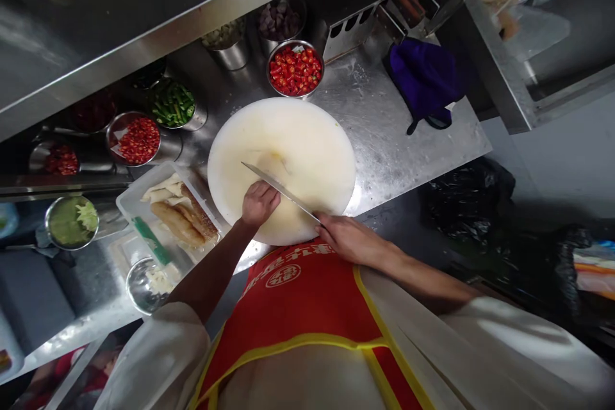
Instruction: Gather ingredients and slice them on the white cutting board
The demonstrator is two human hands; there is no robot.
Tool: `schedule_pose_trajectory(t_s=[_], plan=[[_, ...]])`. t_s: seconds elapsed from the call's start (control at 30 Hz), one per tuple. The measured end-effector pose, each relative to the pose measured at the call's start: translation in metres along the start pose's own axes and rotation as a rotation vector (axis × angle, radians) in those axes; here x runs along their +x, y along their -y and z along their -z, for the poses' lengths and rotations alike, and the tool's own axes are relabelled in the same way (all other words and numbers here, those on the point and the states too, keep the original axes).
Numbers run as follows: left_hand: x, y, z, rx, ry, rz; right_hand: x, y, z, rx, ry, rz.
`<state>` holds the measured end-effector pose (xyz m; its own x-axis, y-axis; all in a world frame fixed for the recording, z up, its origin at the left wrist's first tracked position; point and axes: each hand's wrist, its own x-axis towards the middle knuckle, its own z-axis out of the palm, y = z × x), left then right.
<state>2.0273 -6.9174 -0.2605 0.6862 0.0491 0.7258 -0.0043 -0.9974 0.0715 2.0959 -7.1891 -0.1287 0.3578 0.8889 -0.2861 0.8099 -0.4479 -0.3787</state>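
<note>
A large round white cutting board (312,134) lies on the steel counter. My right hand (343,237) grips the handle of a long knife (283,191), whose blade points up and to the left across the board. My left hand (260,203) rests on the board just below the blade, its fingers curled; whatever may be under them is hidden. A faint yellowish wet patch (276,159) shows on the board beyond the blade.
Left of the board sits a clear plastic tub (125,202) holding pale and brown food pieces. A bowl of chopped red chillies (295,70) stands behind the board, green chillies (173,104) farther left. A purple cloth (423,77) lies at the right.
</note>
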Motion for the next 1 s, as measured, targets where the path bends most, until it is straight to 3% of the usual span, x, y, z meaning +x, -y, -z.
schedule_pose_trajectory(t_s=[0.1, 0.2, 0.47, 0.57, 0.77, 1.0], plan=[[0.001, -0.002, 0.004, -0.015, 0.029, 0.016, 0.036, 0.009, -0.002, -0.025, -0.059, 0.052], [-0.002, -0.005, 0.010, -0.049, 0.066, 0.019, 0.051, 0.011, 0.002, -0.043, -0.076, 0.078], [-0.019, 0.003, 0.015, -0.059, 0.072, -0.069, 0.015, -0.023, 0.000, 0.179, -0.144, 0.059], [-0.019, 0.005, 0.017, -0.087, 0.112, -0.051, 0.004, -0.015, -0.005, 0.192, -0.174, 0.063], [-0.019, 0.007, 0.017, -0.103, 0.143, -0.024, -0.007, 0.009, -0.014, 0.090, -0.094, 0.069], [-0.020, 0.007, 0.016, -0.085, 0.100, -0.045, -0.017, 0.006, -0.017, 0.042, -0.042, 0.034]])
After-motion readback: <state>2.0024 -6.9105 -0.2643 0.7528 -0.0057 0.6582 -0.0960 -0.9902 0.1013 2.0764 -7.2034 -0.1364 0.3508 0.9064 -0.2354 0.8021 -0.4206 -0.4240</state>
